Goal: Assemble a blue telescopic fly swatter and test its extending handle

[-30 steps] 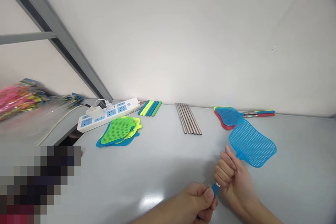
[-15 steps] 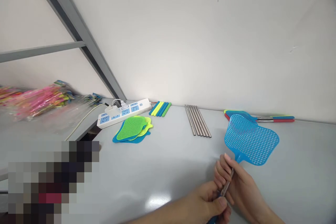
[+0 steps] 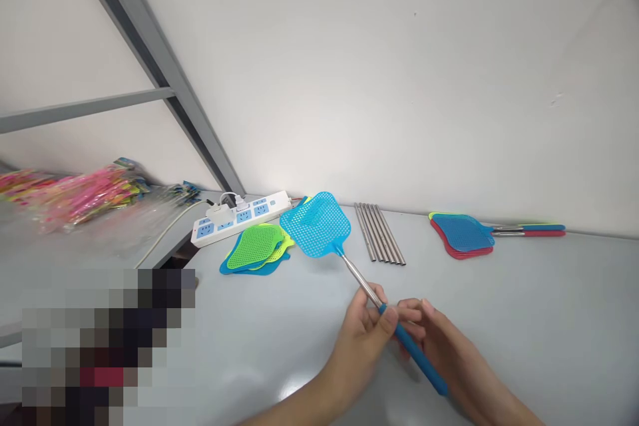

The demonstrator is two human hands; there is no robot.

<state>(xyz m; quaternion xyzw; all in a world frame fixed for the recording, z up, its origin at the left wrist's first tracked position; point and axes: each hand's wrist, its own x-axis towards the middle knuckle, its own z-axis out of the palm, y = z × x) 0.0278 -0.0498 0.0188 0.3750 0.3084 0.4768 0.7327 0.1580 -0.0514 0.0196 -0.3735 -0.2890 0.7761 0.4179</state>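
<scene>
A blue fly swatter [image 3: 319, 225] is raised over the table, its mesh head tilted to the upper left. My left hand [image 3: 362, 333] is closed on it where the steel rod [image 3: 360, 279] meets the blue grip [image 3: 422, 361]. Beside the grip, my right hand [image 3: 446, 343] has its fingers stretched toward the left hand; whether they touch the grip I cannot tell. Loose steel rods [image 3: 380, 234] lie side by side beyond the hands. Loose green, yellow and blue swatter heads [image 3: 255, 246] are piled at the left.
Swatters with rods and grips [image 3: 464, 234] lie stacked at the back right, near the wall. A white power strip [image 3: 242, 218] with plugs sits behind the loose heads. Pink bagged items [image 3: 94, 193] cover another surface at the far left, beside a grey metal frame [image 3: 172, 83].
The swatter has swung from leaning right to leaning left. My right hand has let go of the rod, and the left hand now holds it at the top of the grip.
</scene>
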